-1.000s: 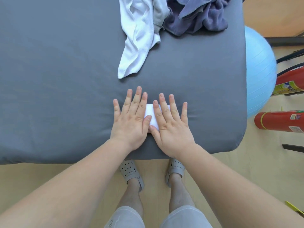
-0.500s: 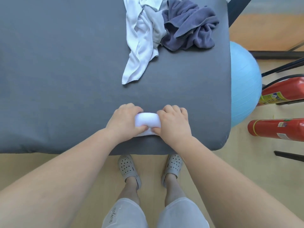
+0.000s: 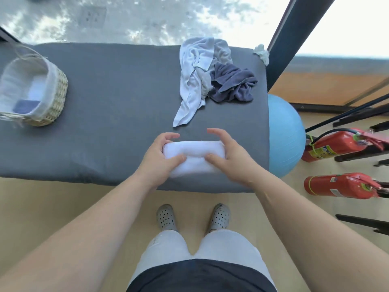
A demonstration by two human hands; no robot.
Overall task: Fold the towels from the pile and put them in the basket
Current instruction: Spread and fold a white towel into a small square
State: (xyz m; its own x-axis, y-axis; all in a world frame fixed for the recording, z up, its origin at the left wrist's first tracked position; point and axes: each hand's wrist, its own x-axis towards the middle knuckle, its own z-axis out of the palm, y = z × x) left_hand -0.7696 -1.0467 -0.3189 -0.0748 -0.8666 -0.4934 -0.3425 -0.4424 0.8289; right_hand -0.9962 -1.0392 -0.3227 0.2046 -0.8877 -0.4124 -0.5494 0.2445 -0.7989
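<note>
Folded white towel point(image 3: 193, 153), a thick oblong bundle, at the near edge of the grey padded table point(image 3: 105, 123), right in front of the body. Resting on the surface or lifted just off it: cannot tell which. Clamped from both ends: left hand point(image 3: 161, 157) wrapped round the left end, thumb on the near face and fingers curled over the far side; right hand point(image 3: 229, 152) cupped against the right end, thumb pressed on the near face, fingers arched over the far edge.

Beyond it, toward the far right of the table, the unfolded pile point(image 3: 210, 81): a pale crumpled towel point(image 3: 193, 81) trailing a corner toward the hands, and a dark blue-grey towel point(image 3: 233, 85) bunched just beside it on the right. Small crumpled cloth point(image 3: 262, 52) at the far right corner.

Well apart, at the far left of the table, a woven basket point(image 3: 56, 95) with a white liner, upright. Inside, a folded dark blue towel point(image 3: 26, 106) and something pale next to it, too blurred to name.

Off the table's right end, a light blue exercise ball point(image 3: 286, 131) touching the table edge, then two red fire extinguishers point(image 3: 336, 144) lying on the floor. Below, grey perforated clogs point(image 3: 166, 217) on a pale floor.
</note>
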